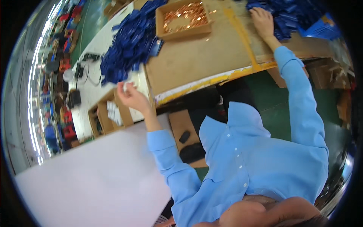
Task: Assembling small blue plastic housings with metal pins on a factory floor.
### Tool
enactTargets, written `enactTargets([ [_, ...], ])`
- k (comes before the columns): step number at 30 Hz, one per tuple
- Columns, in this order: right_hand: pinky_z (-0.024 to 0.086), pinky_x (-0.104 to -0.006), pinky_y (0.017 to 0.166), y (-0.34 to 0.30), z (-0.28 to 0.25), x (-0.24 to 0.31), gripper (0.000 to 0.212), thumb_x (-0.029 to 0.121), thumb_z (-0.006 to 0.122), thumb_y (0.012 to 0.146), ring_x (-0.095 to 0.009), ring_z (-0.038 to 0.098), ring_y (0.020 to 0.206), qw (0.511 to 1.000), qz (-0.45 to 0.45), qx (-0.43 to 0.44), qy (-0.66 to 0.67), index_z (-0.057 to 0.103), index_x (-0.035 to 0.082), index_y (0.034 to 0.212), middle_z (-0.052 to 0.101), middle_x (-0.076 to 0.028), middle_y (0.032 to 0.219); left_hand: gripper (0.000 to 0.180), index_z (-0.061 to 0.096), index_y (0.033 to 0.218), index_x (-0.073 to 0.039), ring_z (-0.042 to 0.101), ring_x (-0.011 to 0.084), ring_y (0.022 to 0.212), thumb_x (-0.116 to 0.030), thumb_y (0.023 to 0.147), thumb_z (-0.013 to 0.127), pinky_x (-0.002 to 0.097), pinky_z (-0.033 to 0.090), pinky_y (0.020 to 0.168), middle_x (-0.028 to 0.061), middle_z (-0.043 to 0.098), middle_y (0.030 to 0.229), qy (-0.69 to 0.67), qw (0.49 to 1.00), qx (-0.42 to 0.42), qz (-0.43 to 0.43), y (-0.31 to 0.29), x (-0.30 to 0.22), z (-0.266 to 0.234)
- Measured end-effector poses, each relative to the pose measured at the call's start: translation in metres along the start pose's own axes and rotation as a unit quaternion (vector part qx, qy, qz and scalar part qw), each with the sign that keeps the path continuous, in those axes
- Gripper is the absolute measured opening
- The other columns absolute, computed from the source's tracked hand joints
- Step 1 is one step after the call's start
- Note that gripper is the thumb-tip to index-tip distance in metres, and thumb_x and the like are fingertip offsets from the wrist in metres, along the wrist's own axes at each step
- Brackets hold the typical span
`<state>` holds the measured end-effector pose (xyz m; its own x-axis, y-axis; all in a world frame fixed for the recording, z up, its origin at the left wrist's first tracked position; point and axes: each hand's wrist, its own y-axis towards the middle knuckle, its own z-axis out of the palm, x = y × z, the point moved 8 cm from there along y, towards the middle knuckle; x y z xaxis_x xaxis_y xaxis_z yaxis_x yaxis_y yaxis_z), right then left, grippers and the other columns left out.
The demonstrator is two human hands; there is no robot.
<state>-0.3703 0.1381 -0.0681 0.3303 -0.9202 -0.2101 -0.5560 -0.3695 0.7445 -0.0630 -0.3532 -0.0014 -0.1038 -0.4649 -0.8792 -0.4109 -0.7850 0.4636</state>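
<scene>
Proximally, the left hand (133, 98), fingers curled, is just beside the left pile of blue pieces (130, 41); its grasp cannot be determined. Farther out, a cardboard tray (186, 32) holds copper-coloured parts (193, 12); the right hand (262, 23) meets the right blue pile (289, 17), finger grasp likewise indeterminable.

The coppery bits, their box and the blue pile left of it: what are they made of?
Coppery bits: likely shiny metal, from bright glints. Box: apparently matte cardboard, brown, thin-walled. Blue pile: possibly glossy plastic, judging by pale highlights; too small to confirm.
</scene>
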Motion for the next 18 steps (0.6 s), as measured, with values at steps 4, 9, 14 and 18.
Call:
enactTargets([
  [4,0.046,-0.0423,0.087,0.012,-0.042,0.02,0.016,0.016,0.066,0.081,-0.03,0.059,0.1,0.994,-0.007,-0.092,0.061,0.066,0.007,0.095,0.064,-0.008,0.101,0.032,0.05,0.127,0.005,0.063,0.0177,0.087,-0.01,0.098,0.052,0.0275,0.05,0.07,0.0126,0.058,0.122,0.015,0.998,-0.022,-0.062,-0.092,-0.004,-0.055],
  [9,0.043,-0.0403,0.094,0.012,-0.044,-0.002,0.017,0.013,0.067,0.082,-0.032,0.054,0.108,0.96,0.133,-0.064,0.238,0.063,0.005,0.097,0.06,-0.011,0.111,0.036,0.048,0.131,0.002,0.062,0.0157,0.087,-0.014,0.099,0.051,0.0261,0.049,0.072,0.0108,0.057,0.126,0.021,0.987,-0.038,-0.152,-0.179,-0.003,-0.094],
  [14,0.047,-0.0384,0.084,0.017,-0.013,-0.037,0.016,0.012,0.067,0.085,-0.03,0.058,0.092,0.827,0.295,-0.121,0.464,0.063,-0.001,0.093,0.06,-0.014,0.098,0.034,0.051,0.128,0.001,0.062,0.0157,0.087,-0.015,0.099,0.052,0.0262,0.049,0.072,0.0116,0.059,0.123,0.013,0.987,-0.038,-0.153,-0.204,-0.021,-0.083],
  [18,0.049,-0.028,0.075,0.024,0.006,-0.064,0.04,0.034,0.071,0.088,-0.013,0.063,0.083,0.766,0.361,-0.012,0.531,0.068,-0.002,0.105,0.071,-0.008,0.092,0.032,0.053,0.127,0.001,0.062,0.015,0.087,-0.013,0.098,0.051,0.0266,0.05,0.072,0.0107,0.061,0.121,-0.005,0.989,0.001,-0.145,-0.204,-0.036,-0.055],
])
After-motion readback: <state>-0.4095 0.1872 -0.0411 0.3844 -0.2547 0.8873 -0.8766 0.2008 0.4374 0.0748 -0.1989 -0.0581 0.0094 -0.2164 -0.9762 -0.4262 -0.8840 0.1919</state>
